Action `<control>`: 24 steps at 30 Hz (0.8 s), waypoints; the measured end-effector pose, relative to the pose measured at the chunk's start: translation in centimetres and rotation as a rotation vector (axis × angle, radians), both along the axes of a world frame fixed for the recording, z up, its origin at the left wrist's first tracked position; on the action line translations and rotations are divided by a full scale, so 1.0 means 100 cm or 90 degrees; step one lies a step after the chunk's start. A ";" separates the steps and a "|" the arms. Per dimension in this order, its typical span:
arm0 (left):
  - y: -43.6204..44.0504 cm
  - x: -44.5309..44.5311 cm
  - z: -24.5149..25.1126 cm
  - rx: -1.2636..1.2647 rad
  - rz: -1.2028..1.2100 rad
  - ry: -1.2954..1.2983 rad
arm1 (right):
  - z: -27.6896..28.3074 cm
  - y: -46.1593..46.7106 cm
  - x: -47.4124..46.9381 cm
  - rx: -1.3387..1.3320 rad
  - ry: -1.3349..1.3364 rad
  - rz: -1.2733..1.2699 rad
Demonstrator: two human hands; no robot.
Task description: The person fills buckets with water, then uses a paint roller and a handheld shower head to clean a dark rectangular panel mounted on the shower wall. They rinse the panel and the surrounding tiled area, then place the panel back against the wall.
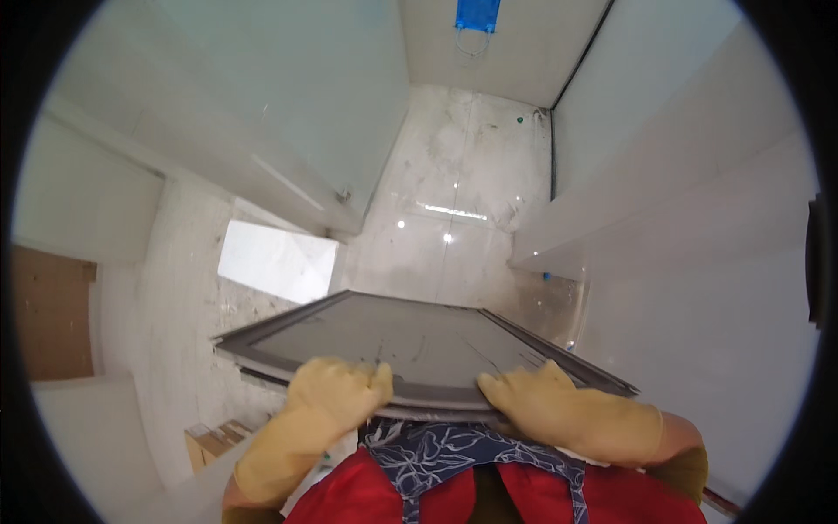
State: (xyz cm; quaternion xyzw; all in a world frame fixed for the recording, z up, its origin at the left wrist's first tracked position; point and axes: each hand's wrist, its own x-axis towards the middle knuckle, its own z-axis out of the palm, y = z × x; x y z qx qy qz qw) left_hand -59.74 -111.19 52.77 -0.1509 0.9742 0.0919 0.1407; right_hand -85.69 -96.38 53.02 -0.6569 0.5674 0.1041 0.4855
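A large grey rectangular framed panel (406, 334), its face marked with dark streaks, is held tilted in front of my body. My left hand (340, 390), in a yellow rubber glove, grips the panel's near edge left of its middle. On the same edge, further right, my right hand (530, 393) in a matching glove has its fingers closed over the frame. The undersides of both hands are hidden. Behind the near edge is a dark blue patterned apron (425, 455) over red clothing.
Pale walls (694, 275) stand close on the right, and a greenish panel or door (314, 85) on the left. A white board-like thing (278, 259) lies on the scuffed floor (452, 164). An open cardboard box (209, 442) sits lower left; something blue (478, 14) is at the top.
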 end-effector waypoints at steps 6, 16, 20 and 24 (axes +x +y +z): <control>-0.007 0.042 0.031 -0.039 0.082 0.031 | -0.014 -0.011 0.034 -0.108 0.083 0.034; -0.065 0.160 0.031 -0.120 0.265 0.243 | 0.010 -0.100 0.121 0.010 -0.042 -0.233; -0.025 0.208 -0.035 -0.147 0.545 0.373 | -0.014 -0.154 0.099 -0.049 0.006 -0.277; 0.044 0.206 -0.146 -0.009 0.758 0.172 | -0.084 -0.222 0.032 -0.064 0.024 -0.317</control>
